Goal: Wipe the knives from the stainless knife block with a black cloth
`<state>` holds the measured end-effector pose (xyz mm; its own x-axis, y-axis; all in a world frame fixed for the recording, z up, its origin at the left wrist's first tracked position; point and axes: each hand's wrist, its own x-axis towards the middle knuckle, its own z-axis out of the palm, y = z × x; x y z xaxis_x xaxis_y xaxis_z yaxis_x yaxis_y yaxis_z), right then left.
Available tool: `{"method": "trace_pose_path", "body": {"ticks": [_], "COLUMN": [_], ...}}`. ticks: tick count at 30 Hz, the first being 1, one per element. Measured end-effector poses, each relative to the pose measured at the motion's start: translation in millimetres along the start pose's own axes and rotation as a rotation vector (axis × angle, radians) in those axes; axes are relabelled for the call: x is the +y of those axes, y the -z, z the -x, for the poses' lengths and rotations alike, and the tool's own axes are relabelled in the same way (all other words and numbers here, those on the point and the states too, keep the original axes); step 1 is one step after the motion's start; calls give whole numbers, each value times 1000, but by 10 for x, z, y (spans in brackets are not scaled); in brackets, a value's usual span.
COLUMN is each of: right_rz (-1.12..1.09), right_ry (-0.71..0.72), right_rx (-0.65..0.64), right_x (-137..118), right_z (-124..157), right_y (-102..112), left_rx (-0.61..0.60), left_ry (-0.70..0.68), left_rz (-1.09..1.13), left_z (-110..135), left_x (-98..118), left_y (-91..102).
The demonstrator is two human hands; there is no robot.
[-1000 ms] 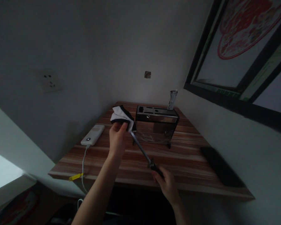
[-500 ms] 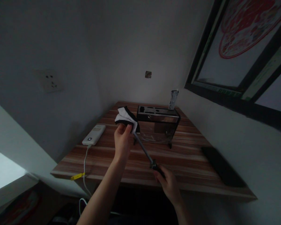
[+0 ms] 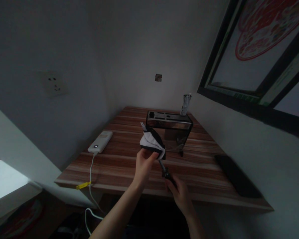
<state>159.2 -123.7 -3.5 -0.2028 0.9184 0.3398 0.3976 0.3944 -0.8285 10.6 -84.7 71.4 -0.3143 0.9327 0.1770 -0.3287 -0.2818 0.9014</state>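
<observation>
My right hand [image 3: 180, 192] is closed around the black handle of a sharpening steel [image 3: 162, 165], a grey rod with a guard. The rod points up and away to the left. My left hand [image 3: 144, 164] pinches a white cloth with black edging [image 3: 150, 141] that is folded around the rod's middle. The rod's tip pokes out beyond the cloth, and a short stretch of bare rod shows above the guard. Just behind the cloth stands a knife block [image 3: 169, 124] with a slotted metal top and clear lower panels. The cloth hides its left front part.
A silver packet [image 3: 185, 104] stands upright on the knife block. On the wood-grain table [image 3: 124, 159], a white power bank [image 3: 100, 142] lies at left, its white cable [image 3: 90, 172] running over the front edge past a yellow tag [image 3: 83, 185]. A flat black object [image 3: 236, 176] lies at right.
My left hand has slid the cloth down the rod toward the handle, to the right and nearer me. The tip now shows past the cloth. My right hand has barely moved.
</observation>
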Motion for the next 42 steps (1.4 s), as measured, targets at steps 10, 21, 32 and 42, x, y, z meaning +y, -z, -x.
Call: {"method": "trace_pose_path", "body": {"ticks": [10,21,32,42], "right_rz": [4,58,52,54], "right_ry": [4,6,5,54], "right_rx": [56,71,81,49], "right_x": [-13,50,37,-24], "right_z": [-12,-30,-17,-21], "right_y": [15,4,-17,-9], "left_rx": [-140,-120,14,187], "left_ry": [150,107,66,-170], "left_rz": [-71,-62,-132,-133], "left_z": [275,314,242,-127], "left_x": [-203,-273,-153,186], "left_y": [-31,34,30,256]}}
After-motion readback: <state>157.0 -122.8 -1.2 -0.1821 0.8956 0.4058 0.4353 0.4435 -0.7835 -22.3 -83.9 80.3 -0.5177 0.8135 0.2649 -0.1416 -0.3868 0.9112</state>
